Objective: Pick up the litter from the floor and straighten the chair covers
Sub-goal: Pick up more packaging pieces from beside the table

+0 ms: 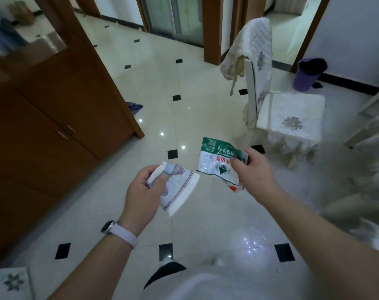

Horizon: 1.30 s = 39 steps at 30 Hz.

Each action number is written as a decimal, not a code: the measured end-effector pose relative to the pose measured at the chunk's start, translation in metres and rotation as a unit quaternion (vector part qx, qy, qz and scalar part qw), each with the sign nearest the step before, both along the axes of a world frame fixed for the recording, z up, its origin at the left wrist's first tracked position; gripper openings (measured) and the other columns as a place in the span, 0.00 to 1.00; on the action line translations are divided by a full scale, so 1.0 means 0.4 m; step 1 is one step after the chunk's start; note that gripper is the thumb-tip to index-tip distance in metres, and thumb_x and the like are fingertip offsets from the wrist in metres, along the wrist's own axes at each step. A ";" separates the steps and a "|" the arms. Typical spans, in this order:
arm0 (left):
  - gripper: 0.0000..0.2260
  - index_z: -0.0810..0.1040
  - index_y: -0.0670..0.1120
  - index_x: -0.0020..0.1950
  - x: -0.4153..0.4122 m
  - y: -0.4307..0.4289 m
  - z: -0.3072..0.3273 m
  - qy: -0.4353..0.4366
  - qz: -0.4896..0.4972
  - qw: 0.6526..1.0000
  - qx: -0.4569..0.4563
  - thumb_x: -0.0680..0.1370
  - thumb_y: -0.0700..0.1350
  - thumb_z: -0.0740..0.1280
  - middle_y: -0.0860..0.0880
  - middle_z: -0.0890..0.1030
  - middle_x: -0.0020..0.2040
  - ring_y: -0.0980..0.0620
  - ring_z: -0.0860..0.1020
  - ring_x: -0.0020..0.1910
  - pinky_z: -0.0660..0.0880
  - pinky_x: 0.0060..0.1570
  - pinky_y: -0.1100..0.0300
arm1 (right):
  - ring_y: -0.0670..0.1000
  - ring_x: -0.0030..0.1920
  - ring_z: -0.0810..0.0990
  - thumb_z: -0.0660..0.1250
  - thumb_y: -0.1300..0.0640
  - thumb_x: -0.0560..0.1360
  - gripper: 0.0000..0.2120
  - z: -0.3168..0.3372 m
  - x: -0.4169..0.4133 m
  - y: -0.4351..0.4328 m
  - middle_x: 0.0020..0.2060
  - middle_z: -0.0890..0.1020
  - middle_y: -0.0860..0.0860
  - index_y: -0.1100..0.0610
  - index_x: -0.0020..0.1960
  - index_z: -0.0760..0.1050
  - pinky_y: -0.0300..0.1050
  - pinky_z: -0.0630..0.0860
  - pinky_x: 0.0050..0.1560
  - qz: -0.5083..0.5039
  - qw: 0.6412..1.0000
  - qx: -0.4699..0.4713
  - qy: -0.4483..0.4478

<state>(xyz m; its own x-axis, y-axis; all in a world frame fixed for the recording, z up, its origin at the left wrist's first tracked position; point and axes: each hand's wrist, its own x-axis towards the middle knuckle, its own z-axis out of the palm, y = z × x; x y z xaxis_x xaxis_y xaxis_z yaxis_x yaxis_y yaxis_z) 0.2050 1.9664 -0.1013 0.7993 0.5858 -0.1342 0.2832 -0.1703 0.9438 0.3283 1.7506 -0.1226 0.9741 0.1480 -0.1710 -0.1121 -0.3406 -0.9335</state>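
Left hand [140,189] grips a crumpled patterned wrapper [177,191], maybe tissue packaging. Right hand [252,169] pinches a green-white label [216,159]. Both held above the tiled floor [184,83]. Chair [288,118] ahead right, its back cover [249,46] skewed, hanging off. Purple bin [307,76] beyond.

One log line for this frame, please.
left hand: holds patterned wrapper | right hand: pinches green label | chair cover: askew, not straightened | bin: upright, far right

Watch [108,226] just behind left hand [140,191] — dark round case, pale strap. Below-right of watch: white top [205,286], probably short-sleeved.
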 end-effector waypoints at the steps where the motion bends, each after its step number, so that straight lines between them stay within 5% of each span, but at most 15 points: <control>1: 0.04 0.81 0.49 0.52 0.033 0.017 -0.002 0.002 -0.005 1.000 0.007 0.79 0.43 0.69 0.49 0.84 0.45 0.56 0.80 0.39 0.76 0.36 0.67 | 0.49 0.32 0.71 0.67 0.58 0.75 0.09 -0.003 0.026 0.015 0.30 0.73 0.49 0.58 0.38 0.72 0.43 0.65 0.33 -0.003 1.000 0.001 0.002; 8: 0.05 0.81 0.48 0.54 0.281 0.144 -0.034 -0.012 -0.040 0.999 0.004 0.79 0.42 0.68 0.48 0.84 0.46 0.54 0.81 0.41 0.76 0.37 0.67 | 0.48 0.30 0.69 0.67 0.57 0.75 0.16 -0.023 0.211 0.116 0.23 0.69 0.43 0.48 0.30 0.69 0.42 0.66 0.33 -0.024 1.000 -0.013 0.010; 12: 0.05 0.81 0.47 0.53 0.467 0.224 -0.050 -0.032 -0.076 0.997 -0.008 0.78 0.43 0.69 0.50 0.83 0.44 0.59 0.79 0.38 0.74 0.37 0.69 | 0.49 0.30 0.68 0.66 0.57 0.75 0.08 -0.020 0.365 0.187 0.29 0.70 0.50 0.61 0.43 0.72 0.46 0.68 0.34 -0.054 0.998 -0.023 0.006; 16: 0.04 0.80 0.50 0.52 0.661 0.349 -0.044 -0.042 -0.113 0.992 -0.023 0.78 0.44 0.70 0.51 0.83 0.43 0.59 0.79 0.38 0.74 0.37 0.69 | 0.50 0.30 0.69 0.66 0.55 0.75 0.11 0.006 0.521 0.292 0.27 0.71 0.51 0.55 0.36 0.69 0.46 0.67 0.33 -0.087 0.995 -0.038 0.006; 19: 0.04 0.81 0.50 0.52 0.803 0.450 -0.030 -0.036 -0.154 0.987 -0.039 0.78 0.46 0.70 0.51 0.83 0.42 0.59 0.78 0.35 0.74 0.37 0.67 | 0.57 0.32 0.75 0.65 0.49 0.70 0.13 0.029 0.624 0.372 0.35 0.79 0.62 0.60 0.43 0.72 0.48 0.69 0.34 -0.116 0.992 -0.049 0.006; 21: 0.03 0.80 0.52 0.51 0.898 0.504 -0.022 -0.037 -0.176 0.983 -0.034 0.78 0.47 0.70 0.52 0.82 0.41 0.59 0.77 0.34 0.74 0.36 0.67 | 0.58 0.33 0.76 0.64 0.48 0.68 0.16 0.040 0.687 0.414 0.36 0.79 0.61 0.61 0.45 0.73 0.48 0.70 0.35 -0.135 0.989 -0.058 -0.007; 27: 0.04 0.79 0.56 0.48 1.126 0.576 -0.011 -0.046 -0.205 0.977 -0.035 0.78 0.46 0.69 0.54 0.82 0.41 0.60 0.78 0.35 0.76 0.37 0.67 | 0.57 0.42 0.83 0.67 0.53 0.74 0.03 0.050 0.837 0.479 0.36 0.83 0.52 0.50 0.43 0.78 0.56 0.81 0.42 -0.168 0.983 -0.079 -0.003; 33: 0.02 0.80 0.53 0.50 1.374 0.577 -0.037 -0.030 -0.227 0.973 -0.023 0.78 0.46 0.69 0.52 0.83 0.43 0.59 0.78 0.36 0.75 0.36 0.68 | 0.55 0.36 0.80 0.67 0.52 0.74 0.07 0.042 1.030 0.478 0.36 0.82 0.56 0.56 0.44 0.78 0.46 0.75 0.35 -0.211 0.972 -0.103 0.004; 36: 0.02 0.80 0.53 0.50 1.507 0.559 -0.054 -0.019 -0.242 0.970 -0.013 0.78 0.46 0.70 0.52 0.83 0.43 0.59 0.79 0.36 0.75 0.37 0.66 | 0.63 0.39 0.82 0.65 0.43 0.68 0.17 0.031 1.151 0.474 0.38 0.82 0.60 0.57 0.45 0.77 0.58 0.80 0.37 -0.222 0.972 -0.076 0.010; 39: 0.03 0.80 0.53 0.50 1.649 0.534 -0.058 -0.003 -0.256 0.967 -0.004 0.78 0.45 0.69 0.53 0.83 0.43 0.60 0.79 0.37 0.74 0.36 0.68 | 0.65 0.41 0.81 0.66 0.47 0.69 0.16 0.019 1.296 0.461 0.38 0.81 0.61 0.61 0.45 0.75 0.63 0.81 0.40 -0.232 0.971 -0.057 0.002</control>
<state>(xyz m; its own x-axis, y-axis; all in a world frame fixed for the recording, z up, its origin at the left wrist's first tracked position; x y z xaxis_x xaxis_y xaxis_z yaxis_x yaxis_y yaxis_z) 0.8646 2.1799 -0.1243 0.9851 0.1118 -0.1310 0.1576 -0.2795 0.9471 0.8467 1.9350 -0.1150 0.9304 -0.3275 -0.1644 -0.2821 -0.3538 -0.8918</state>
